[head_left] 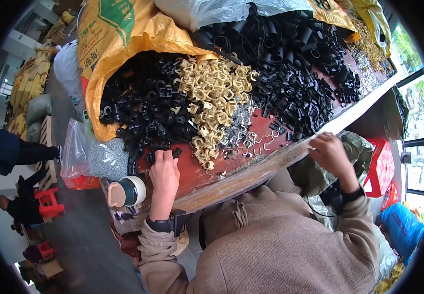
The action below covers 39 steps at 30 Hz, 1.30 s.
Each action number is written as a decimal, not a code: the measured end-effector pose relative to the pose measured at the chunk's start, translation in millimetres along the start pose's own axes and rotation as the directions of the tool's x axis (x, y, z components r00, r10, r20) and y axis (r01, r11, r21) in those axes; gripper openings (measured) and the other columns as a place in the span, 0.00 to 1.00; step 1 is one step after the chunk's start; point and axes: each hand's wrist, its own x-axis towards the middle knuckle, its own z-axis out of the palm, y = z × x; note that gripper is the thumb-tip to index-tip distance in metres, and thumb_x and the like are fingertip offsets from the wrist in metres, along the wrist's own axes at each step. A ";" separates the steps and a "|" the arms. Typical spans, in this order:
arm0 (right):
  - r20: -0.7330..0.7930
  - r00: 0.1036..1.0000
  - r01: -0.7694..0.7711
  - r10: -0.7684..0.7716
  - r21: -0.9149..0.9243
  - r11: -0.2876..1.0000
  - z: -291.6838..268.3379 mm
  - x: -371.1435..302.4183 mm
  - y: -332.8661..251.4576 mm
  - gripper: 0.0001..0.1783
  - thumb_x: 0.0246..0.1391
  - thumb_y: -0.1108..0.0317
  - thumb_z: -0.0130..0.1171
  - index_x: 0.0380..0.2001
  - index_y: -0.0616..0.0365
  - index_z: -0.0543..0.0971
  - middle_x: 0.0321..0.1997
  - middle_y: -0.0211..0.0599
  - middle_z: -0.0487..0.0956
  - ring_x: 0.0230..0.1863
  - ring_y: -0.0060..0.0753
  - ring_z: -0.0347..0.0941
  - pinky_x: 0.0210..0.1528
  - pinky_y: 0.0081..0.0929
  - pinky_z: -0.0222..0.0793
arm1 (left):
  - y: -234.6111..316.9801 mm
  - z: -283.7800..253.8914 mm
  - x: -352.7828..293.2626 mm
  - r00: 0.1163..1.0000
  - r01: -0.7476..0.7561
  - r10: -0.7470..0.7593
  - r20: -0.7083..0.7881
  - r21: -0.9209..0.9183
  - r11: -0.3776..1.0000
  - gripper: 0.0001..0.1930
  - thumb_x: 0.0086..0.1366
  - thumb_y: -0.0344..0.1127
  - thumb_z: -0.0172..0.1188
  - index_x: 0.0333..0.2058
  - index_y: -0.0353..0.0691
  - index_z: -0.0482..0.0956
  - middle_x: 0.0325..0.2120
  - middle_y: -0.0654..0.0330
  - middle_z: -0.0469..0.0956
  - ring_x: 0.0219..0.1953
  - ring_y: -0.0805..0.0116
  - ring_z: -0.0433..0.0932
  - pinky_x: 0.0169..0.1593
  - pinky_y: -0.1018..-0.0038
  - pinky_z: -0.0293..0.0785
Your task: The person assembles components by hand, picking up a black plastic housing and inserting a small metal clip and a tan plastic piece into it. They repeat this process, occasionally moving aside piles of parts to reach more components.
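At the near edge of the black parts pile, my left hand [165, 170] has its fingers closed on a small black plastic part [176, 152]; the fingers hide most of their grip. My right hand [330, 153] hangs just past the table's wooden front edge, over a dark green bag [361, 152]. Its fingers are curled together, and whatever is in them is hidden. Between the hands lie a heap of cream plastic clips [217, 93] and some bent metal hooks [251, 142]. Small black rectangular pieces [295, 88] are heaped nearer my right hand.
An orange woven sack [91, 83] spills round black fittings [143, 98] onto the red table [192, 174]. A clear bag of small grey metal pieces [108, 158] and a lidded cup [132, 191] stand at the left. A red stool [381, 166] is at right. People are at far left.
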 end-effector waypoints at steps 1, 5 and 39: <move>-0.007 0.998 0.062 -0.062 0.049 0.997 7.3 17.4 -14.3 0.04 0.34 0.72 0.55 0.18 0.57 0.71 0.22 0.35 0.69 0.26 0.38 0.65 0.32 0.31 0.60 | -2.5 2.5 1.4 1.000 -0.001 0.001 0.012 0.032 0.999 0.13 0.49 0.31 0.56 0.35 0.36 0.69 0.35 0.53 0.67 0.25 0.59 0.72 0.27 0.69 0.70; -0.119 0.889 0.453 -0.443 0.082 0.888 51.0 64.6 -55.9 0.08 0.29 0.73 0.53 0.20 0.57 0.70 0.20 0.33 0.66 0.25 0.33 0.64 0.29 0.29 0.62 | -18.6 14.6 -8.4 0.973 0.230 -0.161 0.164 -0.681 0.695 0.10 0.53 0.32 0.54 0.34 0.38 0.68 0.31 0.55 0.69 0.23 0.68 0.71 0.24 0.76 0.67; -0.099 0.871 0.474 -0.481 0.429 0.769 58.9 70.7 -105.6 0.06 0.37 0.74 0.55 0.22 0.60 0.69 0.20 0.37 0.66 0.21 0.39 0.67 0.22 0.31 0.63 | 74.7 18.9 -33.7 0.747 0.664 0.417 0.518 -0.614 -0.427 0.14 0.60 0.31 0.44 0.45 0.33 0.64 0.39 0.60 0.70 0.39 0.73 0.70 0.43 0.76 0.69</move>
